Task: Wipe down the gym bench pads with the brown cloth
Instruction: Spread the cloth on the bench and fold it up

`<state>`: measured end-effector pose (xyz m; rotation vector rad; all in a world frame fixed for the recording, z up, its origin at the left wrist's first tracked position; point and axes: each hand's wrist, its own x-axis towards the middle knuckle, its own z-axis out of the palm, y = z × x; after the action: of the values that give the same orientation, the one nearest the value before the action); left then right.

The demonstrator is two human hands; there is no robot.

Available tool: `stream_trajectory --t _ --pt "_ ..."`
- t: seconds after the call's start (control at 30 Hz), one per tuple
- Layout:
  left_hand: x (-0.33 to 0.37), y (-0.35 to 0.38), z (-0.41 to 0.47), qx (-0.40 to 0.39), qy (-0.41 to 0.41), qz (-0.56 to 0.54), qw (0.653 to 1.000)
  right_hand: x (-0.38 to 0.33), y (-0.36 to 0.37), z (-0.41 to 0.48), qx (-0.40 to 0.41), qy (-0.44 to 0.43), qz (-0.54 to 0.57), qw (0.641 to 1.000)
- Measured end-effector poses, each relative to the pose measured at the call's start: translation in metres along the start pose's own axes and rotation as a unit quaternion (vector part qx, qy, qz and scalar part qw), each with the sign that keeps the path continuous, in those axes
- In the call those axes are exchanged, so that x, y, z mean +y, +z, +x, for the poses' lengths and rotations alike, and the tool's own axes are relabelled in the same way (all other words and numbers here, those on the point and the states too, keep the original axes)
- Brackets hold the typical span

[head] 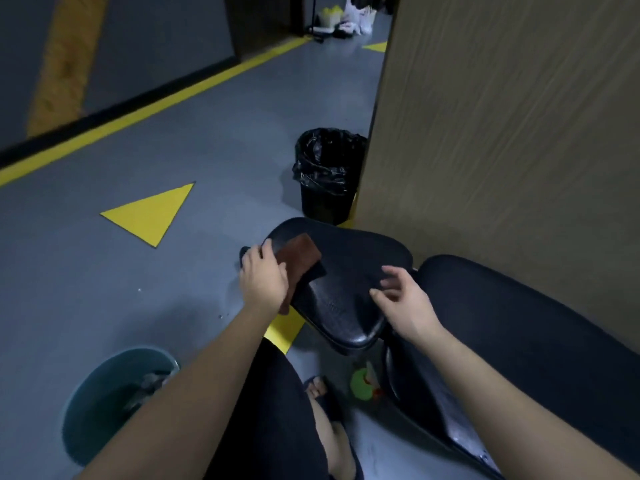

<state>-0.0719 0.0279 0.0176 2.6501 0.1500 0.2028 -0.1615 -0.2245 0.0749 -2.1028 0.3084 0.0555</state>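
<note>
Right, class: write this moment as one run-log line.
phase: wiping seat pad | left hand: grips brown cloth at pad's left edge | right hand: open, over pad

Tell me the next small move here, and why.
Probably sweep the left hand with the brown cloth rightward across the seat pad: the cloth lies only at the pad's left edge, most of the pad is uncovered, and the right hand hovers above its right side, holding nothing.
</note>
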Motion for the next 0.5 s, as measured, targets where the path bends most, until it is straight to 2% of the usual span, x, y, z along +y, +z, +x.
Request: stream_trajectory --t 0.03,0.07,0.13,0.2,0.33,0.43,0.5 --pt "0.003 0.006 -0.004 0.038 0.067 -0.001 0.997 0.011 0.000 0.000 0.008 0.006 -0.012 1.000" --pt "0.006 0.013 -0.006 0.044 0.134 -0.008 0.990 0.019 0.000 0.001 0.018 0.013 -0.021 1.000" --pt "0.014 0.026 -0.010 -0.037 0.208 -0.026 0.977 0.031 0.000 0.005 0.037 0.027 -0.023 0.999" --pt "0.013 0.034 -0.010 -0.112 0.230 -0.018 0.967 0.035 0.001 0.012 0.061 0.039 -0.011 0.997" --pt "0.005 0.034 0.021 -0.102 0.247 0.029 0.963 0.033 0.008 0.026 0.091 0.041 -0.004 0.995" --pt "0.021 0.040 0.047 -0.097 0.213 0.074 0.969 0.035 0.010 0.032 0.094 0.039 -0.014 0.995" --pt "0.037 0.042 0.065 -0.127 0.172 0.070 0.974 0.036 0.007 0.030 0.095 0.040 -0.018 0.995"
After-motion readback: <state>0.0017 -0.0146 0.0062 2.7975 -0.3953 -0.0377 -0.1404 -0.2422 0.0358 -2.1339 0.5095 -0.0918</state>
